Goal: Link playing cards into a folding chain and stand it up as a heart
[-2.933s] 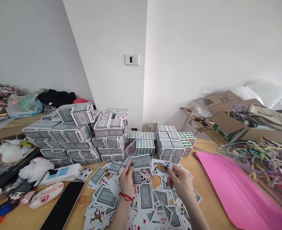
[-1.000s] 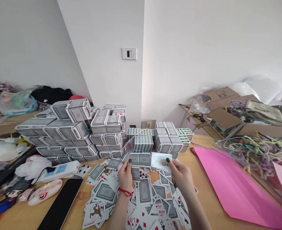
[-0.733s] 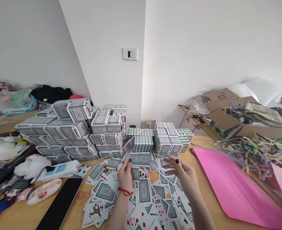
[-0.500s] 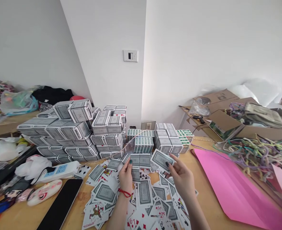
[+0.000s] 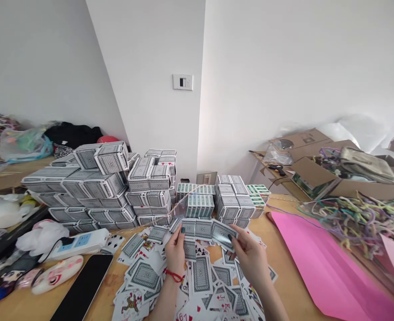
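Note:
My right hand pinches a playing card by its near right corner, patterned back up. The card's left edge meets a row of face-down cards; whether it touches them I cannot tell. At the left end of that row, my left hand is closed on a card, its thumb on the near side. Another card extends down from the row. Loose playing cards, some face up, lie spread beneath both hands and forearms.
Blocks built from cards are stacked at the left back. Smaller card blocks and green card boxes stand behind my hands. A phone and power strip lie left; pink paper and tangled yarn lie right.
My right hand has lowered its card and moved slightly left, bringing it level with the end of the row. My left hand stays nearly in place. The view has shifted slightly.

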The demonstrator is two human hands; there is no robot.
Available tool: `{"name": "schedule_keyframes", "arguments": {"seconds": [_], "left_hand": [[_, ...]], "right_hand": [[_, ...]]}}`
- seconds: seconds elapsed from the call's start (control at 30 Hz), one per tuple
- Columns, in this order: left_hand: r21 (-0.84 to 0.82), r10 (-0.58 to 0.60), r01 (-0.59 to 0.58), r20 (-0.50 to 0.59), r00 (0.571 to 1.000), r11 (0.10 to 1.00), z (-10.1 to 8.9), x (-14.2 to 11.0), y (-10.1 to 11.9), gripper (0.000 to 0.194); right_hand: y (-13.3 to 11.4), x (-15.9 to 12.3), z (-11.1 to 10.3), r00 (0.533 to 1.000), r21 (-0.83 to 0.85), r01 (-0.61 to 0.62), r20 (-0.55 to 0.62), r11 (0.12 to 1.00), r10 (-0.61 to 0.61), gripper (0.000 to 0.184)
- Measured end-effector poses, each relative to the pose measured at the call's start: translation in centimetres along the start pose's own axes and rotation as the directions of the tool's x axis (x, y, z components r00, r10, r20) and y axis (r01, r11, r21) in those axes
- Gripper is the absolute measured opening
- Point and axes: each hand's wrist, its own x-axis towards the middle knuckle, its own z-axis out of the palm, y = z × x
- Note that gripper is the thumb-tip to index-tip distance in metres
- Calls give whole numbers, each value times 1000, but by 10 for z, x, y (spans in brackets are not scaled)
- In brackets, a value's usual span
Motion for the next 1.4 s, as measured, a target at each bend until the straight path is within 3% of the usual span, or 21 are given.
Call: {"name": "schedule_keyframes", "arguments": {"seconds": [0.2,0.37,0.7,0.97,1.27,1.4], "left_hand": [[31,-9,9,-6,1000,999,1,-1,3,36],[101,7,-14,68,998,995,2,-6,8,40],[89,50,-60,107,993,994,3,-8,10,38],[93,101,-112,112,989,989,6,-14,11,40],[98,47,-62,157,986,993,6,-14,11,41],[94,32,-48,159,987,994,7,-16,11,42]], "right_hand": [[-3,0,-3,997,-47,-66,41,997,68,38],[9,6,-5,995,-104,-82,52,991,87,36],[25,14,0,993,82,-117,19,990,116,32],[29,11,15,990,174,-137,64,975,128,32],[28,13,20,985,212,-151,113,966,129,42],[26,9,22,992,193,-123,54,974,114,36]]}}
